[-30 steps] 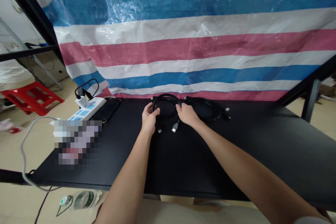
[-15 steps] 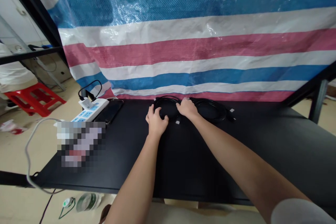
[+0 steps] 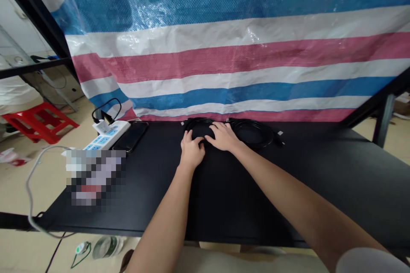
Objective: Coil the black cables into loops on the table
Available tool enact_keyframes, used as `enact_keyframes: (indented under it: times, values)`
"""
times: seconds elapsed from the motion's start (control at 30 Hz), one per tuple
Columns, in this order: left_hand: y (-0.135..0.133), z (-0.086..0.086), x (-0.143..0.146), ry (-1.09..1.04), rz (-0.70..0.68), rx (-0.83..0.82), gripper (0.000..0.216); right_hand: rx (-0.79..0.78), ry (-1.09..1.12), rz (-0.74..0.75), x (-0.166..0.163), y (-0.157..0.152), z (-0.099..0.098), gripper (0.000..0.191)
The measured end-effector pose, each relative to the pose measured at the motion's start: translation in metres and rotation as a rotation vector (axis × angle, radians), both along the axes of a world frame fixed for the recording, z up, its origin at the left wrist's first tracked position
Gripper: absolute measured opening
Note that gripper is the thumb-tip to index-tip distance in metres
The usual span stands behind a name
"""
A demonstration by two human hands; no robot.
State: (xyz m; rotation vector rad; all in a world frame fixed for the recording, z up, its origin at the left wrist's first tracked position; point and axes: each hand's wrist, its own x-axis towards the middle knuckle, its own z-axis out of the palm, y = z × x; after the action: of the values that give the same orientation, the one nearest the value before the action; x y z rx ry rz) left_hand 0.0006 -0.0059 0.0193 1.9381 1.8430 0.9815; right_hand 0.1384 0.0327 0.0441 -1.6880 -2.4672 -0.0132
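On the black table lie two black coiled cables side by side near the back edge. My left hand (image 3: 192,150) is closed on the near left part of the left coiled cable (image 3: 201,120), its fingers bent and thumb to the right. Across that coil's right side rests my right hand (image 3: 223,137), fingers curled over the cable and thumb pointing left. Both hands hide much of the loop's near part. Just right of my right hand, the other coiled cable (image 3: 256,133) lies flat, with small whitish tags by its end.
A white power strip (image 3: 109,134) with a plugged-in adapter and a black phone (image 3: 131,137) lie at the left on the black table (image 3: 153,187). Behind hangs a striped plastic sheet (image 3: 230,66). A red stool (image 3: 41,121), with a person seated, stands beyond.
My right hand has moved slightly left and down onto the left coil, its fingers spreading over it. My left hand's fingers have drawn in on the coil. The view has shifted slightly.
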Motion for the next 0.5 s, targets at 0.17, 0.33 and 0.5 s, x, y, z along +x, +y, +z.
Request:
enact_keyframes:
  times: [0.17, 0.33, 0.5]
  values:
    - [0.003, -0.002, -0.002, -0.035, 0.101, -0.076, 0.040, 0.104, -0.008, -0.002, 0.002, -0.003, -0.007, 0.044]
    - [0.004, -0.003, 0.000, 0.132, 0.071, -0.062, 0.041, 0.146, 0.044, 0.033, 0.008, 0.001, -0.014, 0.039]
    - [0.000, -0.001, 0.001, 0.273, -0.117, -0.080, 0.042, 0.107, 0.111, 0.063, 0.015, 0.004, -0.013, 0.031]
